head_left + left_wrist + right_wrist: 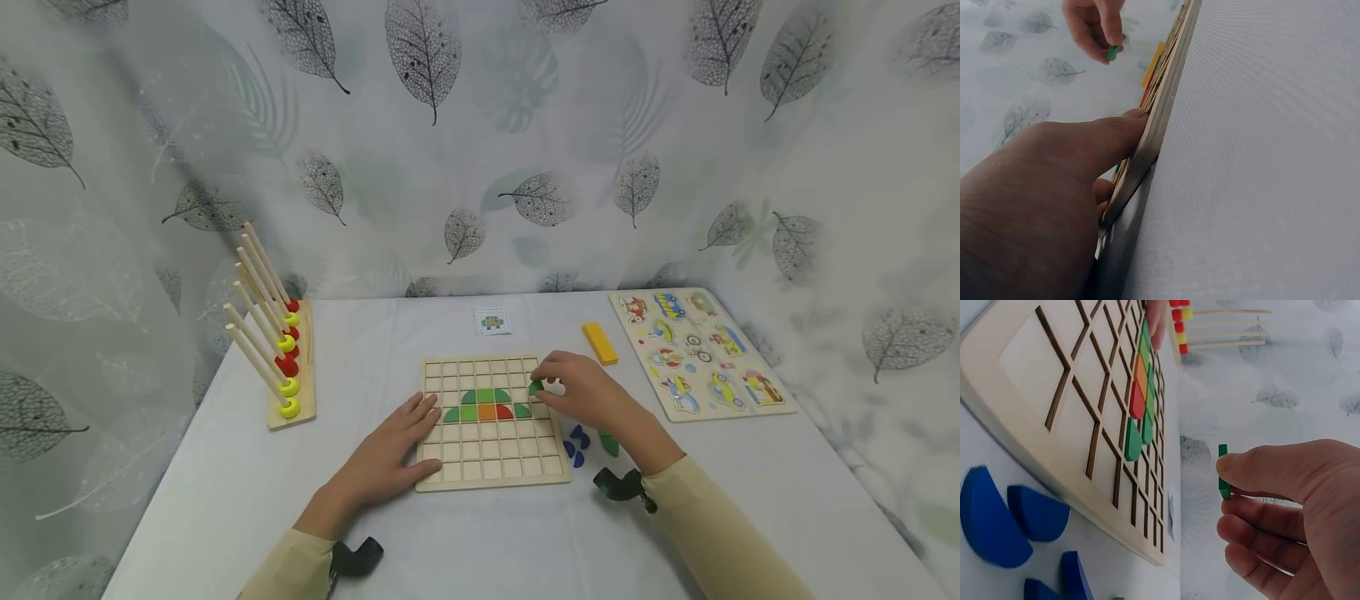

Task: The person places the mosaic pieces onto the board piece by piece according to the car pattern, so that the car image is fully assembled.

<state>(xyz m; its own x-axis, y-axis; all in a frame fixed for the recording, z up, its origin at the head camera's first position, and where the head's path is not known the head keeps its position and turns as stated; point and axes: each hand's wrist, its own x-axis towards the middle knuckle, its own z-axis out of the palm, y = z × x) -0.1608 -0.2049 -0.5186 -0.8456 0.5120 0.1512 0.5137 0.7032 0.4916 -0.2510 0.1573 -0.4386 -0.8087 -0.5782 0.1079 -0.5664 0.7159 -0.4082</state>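
Observation:
A square wooden grid board [495, 484] lies on the white table. Green, orange and red pieces [487, 412] fill some cells across its middle, the outer green ones with rounded edges. My left hand [390, 446] rests at the board's left side with fingers spread, its thumb on the frame near the front left corner. Above the board's right edge, my right hand [588, 396] pinches a small green tile [1224, 489] between thumb and index finger. The tile is held on edge in the right wrist view. Its other fingers curl loosely beneath.
Several blue rounded pieces [577, 444] and green pieces [609, 442] lie right of the board. Behind are a pattern card [492, 321] and a yellow block [600, 343]. A peg stand with beads [292, 415] stands left; a picture puzzle [705, 354] lies right.

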